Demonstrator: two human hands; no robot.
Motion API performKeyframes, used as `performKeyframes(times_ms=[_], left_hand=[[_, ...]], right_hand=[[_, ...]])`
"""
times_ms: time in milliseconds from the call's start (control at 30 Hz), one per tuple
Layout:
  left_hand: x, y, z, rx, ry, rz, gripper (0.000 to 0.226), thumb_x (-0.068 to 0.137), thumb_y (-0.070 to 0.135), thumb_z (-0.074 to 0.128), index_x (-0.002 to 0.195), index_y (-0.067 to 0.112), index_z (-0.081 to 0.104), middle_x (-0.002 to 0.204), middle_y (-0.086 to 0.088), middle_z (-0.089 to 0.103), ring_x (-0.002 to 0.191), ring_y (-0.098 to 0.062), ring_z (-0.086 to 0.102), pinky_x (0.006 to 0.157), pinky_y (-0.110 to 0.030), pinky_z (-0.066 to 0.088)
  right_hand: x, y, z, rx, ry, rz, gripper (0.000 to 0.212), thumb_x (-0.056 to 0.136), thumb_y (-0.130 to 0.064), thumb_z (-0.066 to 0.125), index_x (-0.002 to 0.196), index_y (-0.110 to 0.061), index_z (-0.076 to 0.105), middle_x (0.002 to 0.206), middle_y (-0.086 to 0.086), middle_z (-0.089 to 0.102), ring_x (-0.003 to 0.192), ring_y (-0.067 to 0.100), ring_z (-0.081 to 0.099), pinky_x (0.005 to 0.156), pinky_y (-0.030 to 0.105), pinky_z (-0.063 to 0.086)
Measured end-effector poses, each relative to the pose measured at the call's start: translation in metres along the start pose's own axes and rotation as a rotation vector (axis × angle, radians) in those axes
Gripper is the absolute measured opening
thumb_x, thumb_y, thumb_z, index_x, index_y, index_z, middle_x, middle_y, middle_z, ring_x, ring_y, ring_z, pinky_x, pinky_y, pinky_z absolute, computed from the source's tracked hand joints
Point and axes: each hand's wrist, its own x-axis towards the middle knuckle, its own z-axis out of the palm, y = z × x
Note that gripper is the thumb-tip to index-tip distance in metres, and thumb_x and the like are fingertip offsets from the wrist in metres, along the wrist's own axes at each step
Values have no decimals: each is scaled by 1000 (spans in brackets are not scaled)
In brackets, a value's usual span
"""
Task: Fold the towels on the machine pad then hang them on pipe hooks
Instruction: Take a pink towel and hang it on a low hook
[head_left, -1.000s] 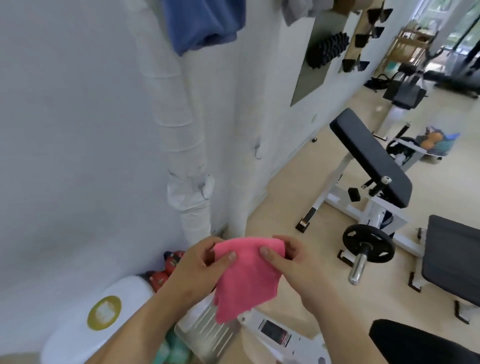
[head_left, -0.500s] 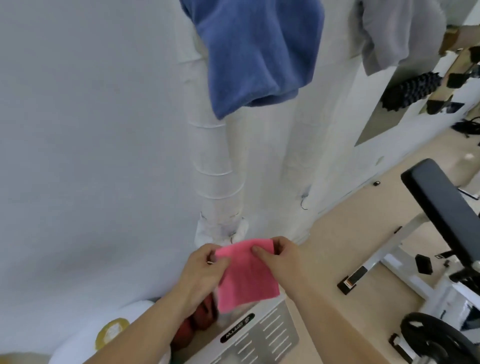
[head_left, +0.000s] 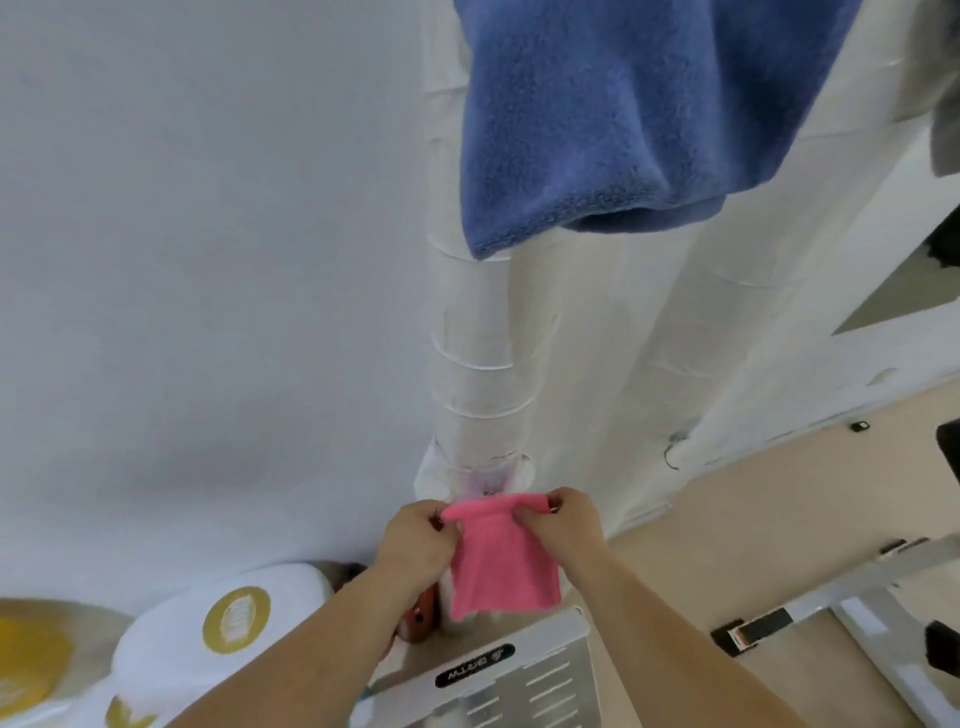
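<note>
Left hand (head_left: 415, 540) and right hand (head_left: 563, 527) pinch pink towel (head_left: 501, 569) top edge taut, fold draped, lined up below white pipe (head_left: 480, 374), likely for hooking.

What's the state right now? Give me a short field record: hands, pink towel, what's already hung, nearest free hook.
left hand: grip on pink towel's top left corner
right hand: grip on its top right corner
pink towel: folded, held up, top edge bunched, hanging free in front of the pipe
blue towel: hung above
grey towel: only an edge shows, far right
hook: bare, right of the hands
</note>
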Motion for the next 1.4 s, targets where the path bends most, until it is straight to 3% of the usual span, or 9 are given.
performKeyframes(times_ms=[233,367,500,733,900,1067,1133,1233,1400], left_hand=[[6,-7,20,-65,16,-116,17,98,25,60,95,22,76,85,-1,73,82,-21,67,74,-28,51],[7,-7,24,-22,54,-123,15,95,24,62,97,23,77,84,1,71,82,-21,65,73,-24,48],[4,-9,19,-5,131,-145,5,87,27,67,88,22,65,81,4,67,84,-23,67,70,-29,51],[-9,-16,27,310,112,589,10,89,17,61,91,19,70,98,0,65,89,-21,61,78,-37,53],[-17,-19,35,421,47,564,32,99,11,57,128,16,69,132,-6,65,120,-20,60,101,-24,42],[-14,-16,39,-525,-287,250,25,100,9,60,119,-3,70,108,-21,60,92,-20,62,95,-29,46],[-7,-17,39,-429,-255,199,48,99,15,64,141,-7,54,107,-18,61,92,-20,62,88,-25,50],[-24,-20,29,362,-202,521,52,104,17,55,154,7,43,131,-14,63,116,-26,62,97,-21,46],[-19,-20,27,367,-222,435,49,103,19,45,151,25,42,143,-3,55,128,-24,52,105,-29,43]], right_hand=[[0,0,5,-378,122,-174,25,88,-39,66,106,-25,57,105,-4,52,94,22,60,72,33,46],[-3,-9,8,-453,-113,-433,24,94,-21,54,108,-24,73,107,0,66,98,24,65,84,35,54],[-6,-10,2,-530,-261,-405,35,87,-45,52,111,-27,71,97,-6,56,91,22,62,79,34,53],[-6,-12,12,-568,-208,-369,39,87,-51,66,112,-21,70,103,0,49,101,25,60,81,33,48],[-3,-2,14,-487,-259,-357,26,93,-46,60,84,-25,71,93,-2,55,88,20,59,82,35,52],[-10,12,16,-292,-281,-341,19,98,-41,61,103,-26,72,92,-4,74,86,16,69,83,37,56],[-13,14,15,-215,-274,-311,22,98,-36,63,118,-29,63,100,-5,76,90,14,70,79,30,53],[-15,18,14,-154,-321,-320,32,98,-28,62,126,-40,55,97,-7,77,88,10,72,76,27,54],[-15,13,12,-223,-318,-331,33,98,-26,62,129,-36,59,107,-6,75,94,12,69,84,28,52]])
